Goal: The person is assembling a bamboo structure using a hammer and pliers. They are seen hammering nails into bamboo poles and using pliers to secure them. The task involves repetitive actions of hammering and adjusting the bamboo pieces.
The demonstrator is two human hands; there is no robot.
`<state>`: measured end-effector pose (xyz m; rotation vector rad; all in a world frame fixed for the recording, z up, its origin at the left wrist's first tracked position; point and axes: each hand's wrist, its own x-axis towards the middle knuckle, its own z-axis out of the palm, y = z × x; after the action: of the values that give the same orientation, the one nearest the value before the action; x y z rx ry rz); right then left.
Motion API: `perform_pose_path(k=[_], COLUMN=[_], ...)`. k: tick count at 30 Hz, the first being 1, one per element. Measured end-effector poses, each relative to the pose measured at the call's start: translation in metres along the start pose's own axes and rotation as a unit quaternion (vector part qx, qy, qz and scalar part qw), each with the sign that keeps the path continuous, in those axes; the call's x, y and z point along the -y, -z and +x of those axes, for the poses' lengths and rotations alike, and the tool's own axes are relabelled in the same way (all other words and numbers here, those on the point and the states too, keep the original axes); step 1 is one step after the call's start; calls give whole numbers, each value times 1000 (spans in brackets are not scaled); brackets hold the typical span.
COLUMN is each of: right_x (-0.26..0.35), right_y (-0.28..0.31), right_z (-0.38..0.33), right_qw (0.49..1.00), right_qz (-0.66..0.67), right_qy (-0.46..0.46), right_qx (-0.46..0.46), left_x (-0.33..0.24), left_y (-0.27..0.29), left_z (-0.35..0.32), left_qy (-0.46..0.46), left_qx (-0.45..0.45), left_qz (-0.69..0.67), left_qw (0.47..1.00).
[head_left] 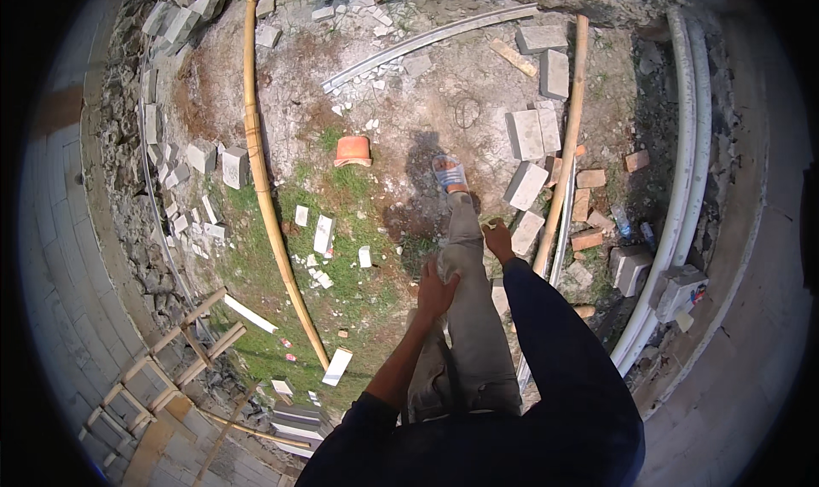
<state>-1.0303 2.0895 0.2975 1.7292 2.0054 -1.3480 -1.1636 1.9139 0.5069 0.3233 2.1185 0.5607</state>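
Note:
I look straight down at my own legs over rough ground. My left hand point(434, 292) rests flat on my thigh, on the grey trousers point(471, 316), holding nothing. My right hand point(497, 239) hangs beside my raised knee with its fingers loosely curled and nothing in it. My foot in a blue and white sandal point(449, 173) steps forward onto bare dirt. A long bamboo pole point(269, 197) lies on the ground to my left, another pole point(565, 137) to my right.
Grey paving blocks point(526, 159) and red bricks point(589, 205) lie scattered on the right. An upturned orange pot point(352, 150) sits ahead. White pipes point(682, 188) curve along the right; a wooden ladder frame point(166, 359) lies at the lower left beside a block wall point(51, 257).

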Motion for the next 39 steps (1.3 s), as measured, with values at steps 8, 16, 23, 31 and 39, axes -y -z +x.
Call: perform_pose_path(k=[8, 16, 23, 31, 39], right_x=[103, 124, 118, 315, 448], right_y=[-106, -167, -168, -7, 93], right_z=[292, 369, 315, 142, -97], right_qw=[999, 985, 993, 877, 724], right_qz=[-42, -131, -18, 363, 460], right_qy=[-15, 11, 114, 67, 2], right_qx=[23, -114, -5, 307, 514], left_x=[-122, -149, -155, -94, -150], left_y=[5, 30, 26, 5, 197], left_z=[101, 151, 147, 98, -15], left_qy=[140, 173, 199, 148, -29], left_qx=[27, 9, 45, -3, -275], left_qz=[37, -4, -5, -132, -225], left_qw=[989, 985, 979, 980, 934])
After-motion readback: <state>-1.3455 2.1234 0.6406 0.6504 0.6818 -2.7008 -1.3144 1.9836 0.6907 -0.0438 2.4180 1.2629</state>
